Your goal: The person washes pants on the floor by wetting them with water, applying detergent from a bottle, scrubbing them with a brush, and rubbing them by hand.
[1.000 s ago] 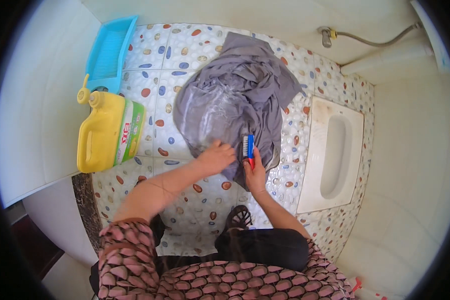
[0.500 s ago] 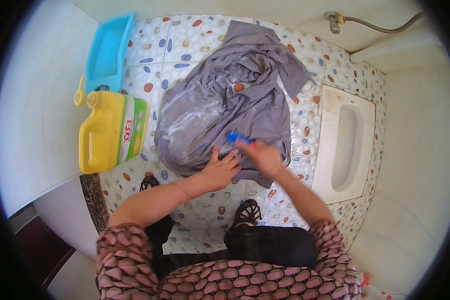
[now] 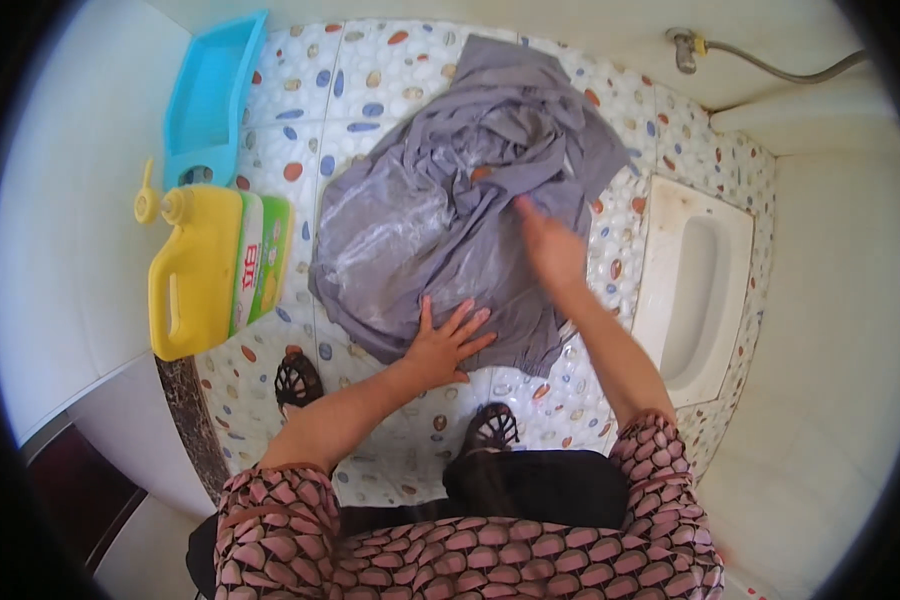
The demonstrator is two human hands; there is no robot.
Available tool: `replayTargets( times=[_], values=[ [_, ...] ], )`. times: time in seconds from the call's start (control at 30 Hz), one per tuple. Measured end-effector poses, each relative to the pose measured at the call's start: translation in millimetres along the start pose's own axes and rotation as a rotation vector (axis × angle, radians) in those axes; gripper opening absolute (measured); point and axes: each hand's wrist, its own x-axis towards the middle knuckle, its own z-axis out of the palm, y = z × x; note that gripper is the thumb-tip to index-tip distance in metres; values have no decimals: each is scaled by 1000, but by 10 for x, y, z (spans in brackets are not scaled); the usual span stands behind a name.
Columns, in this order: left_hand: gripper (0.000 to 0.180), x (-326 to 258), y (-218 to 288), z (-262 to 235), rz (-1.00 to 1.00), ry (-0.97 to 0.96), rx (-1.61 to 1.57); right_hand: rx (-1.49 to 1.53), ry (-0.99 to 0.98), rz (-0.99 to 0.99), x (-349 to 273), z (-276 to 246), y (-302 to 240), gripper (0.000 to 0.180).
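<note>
A grey garment point(image 3: 380, 240) lies wet and crumpled on the floor, with white suds over its left part. My left hand point(image 3: 448, 345) presses flat on its near edge, fingers spread. Further forward and to the right, my right hand point(image 3: 553, 250) is closed and slightly blurred over the cloth. At its fingertips a bit of red shows, apparently part of the small blue and red brush seen in it earlier. The rest of that brush is hidden behind the hand.
On the left stand a yellow detergent jug point(image 3: 195, 270) with its pump top and a light blue plastic washboard point(image 3: 205, 100). A white squat toilet point(image 3: 695, 290) is set into the pebble-patterned floor point(image 3: 390, 60) at right. A tap with a hose point(image 3: 686, 50) is on the far wall.
My right hand has moved forward across the garment, and the brush's blue part has gone out of sight. My left hand has spread its fingers and stays near the same edge.
</note>
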Motion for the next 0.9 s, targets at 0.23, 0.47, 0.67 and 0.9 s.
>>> replayTargets(
  times=[0.23, 0.47, 0.67, 0.9],
  values=[
    [86, -51, 6, 74, -8, -75, -17, 119, -8, -313, -158, 273, -13, 43],
    [85, -56, -22, -14, -21, -79, -30, 176, -109, -537, -553, 235, -296, 42],
    [85, 32, -10, 7, 0, 18, 41, 55, -19, -203, 112, 115, -89, 43],
    [84, -32, -24, 63, -45, -142, -23, 8, -81, -589, -398, 213, -203, 52]
  ],
)
